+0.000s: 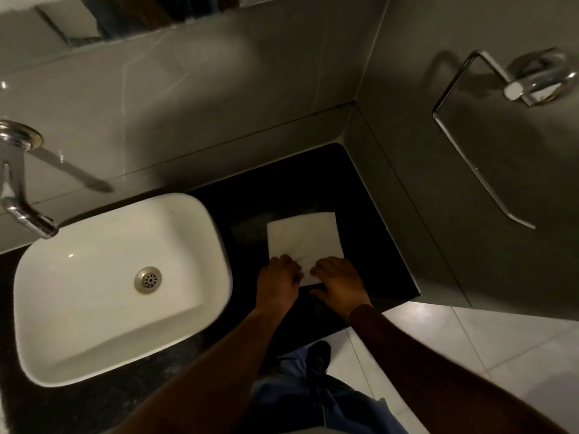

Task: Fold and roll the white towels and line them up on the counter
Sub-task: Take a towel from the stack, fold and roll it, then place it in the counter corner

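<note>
- Towel (pixel 303 239): one white towel, folded to a flat rectangle, lies on the black bench (pixel 369 214) between the basin and the side wall.
- Left hand (pixel 277 278): palm down on the towel's near left corner, fingers curled over the edge. Its grip is narrow, pressing on the cloth; whether the fingers pinch the edge cannot be told.
- Right hand (pixel 340 281): palm down on the towel's near right part, fingers (pixel 319 270) bent and resting on the cloth, thumb on the bench just short of the towel edge. Its grip is likewise narrow; a true hold cannot be confirmed.
- Both hands sit close together, with a strip of towel showing between them; the rest of the towel extends beyond the grip, away from the person.
- Basin (pixel 119 277): white, rectangular, just left of the left hand, with a metal drain (pixel 148 279) in its floor.
- Tap (pixel 22 195): chrome, wall-mounted, beyond the basin's far left corner.
- Towel ring (pixel 488 120): chrome, on the wall well to the right of the grip.
- Lighting is dim; towel texture is not discernible.
</note>
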